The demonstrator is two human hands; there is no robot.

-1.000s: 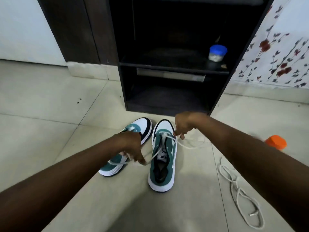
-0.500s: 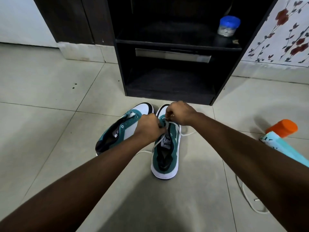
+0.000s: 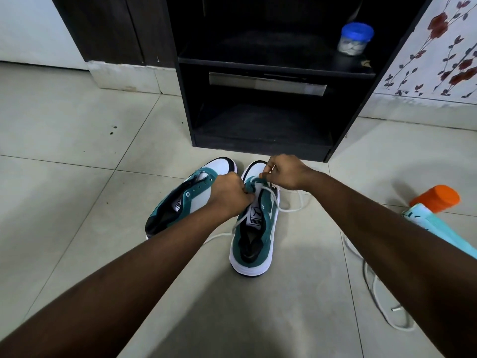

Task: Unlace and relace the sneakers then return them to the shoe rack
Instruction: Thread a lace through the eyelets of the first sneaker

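You are on a pale tiled floor (image 3: 77, 140) facing a dark shoe rack (image 3: 271, 81), its lower shelf open just beyond the two sneakers. The right sneaker (image 3: 254, 228) lies with its long axis running straight away from you, toe to the rack, heel toward you; the left sneaker (image 3: 180, 202) sits beside it, tipped on its side and angled left, its eyelets bare. Both your hands meet over the right sneaker's front eyelets: your left hand (image 3: 228, 193) is curled closed on the white lace (image 3: 273, 202) at the tongue, your right hand (image 3: 284, 174) pinches the same lace just past it, nearer the toe. The slack trails off to either side of the shoe, so I'd judge each pull wants to go outward, across the shoe's axis. A second loose lace (image 3: 374, 288) lies on the floor to your right, near an orange-capped bottle (image 3: 436, 198); bare floor lies to your left.
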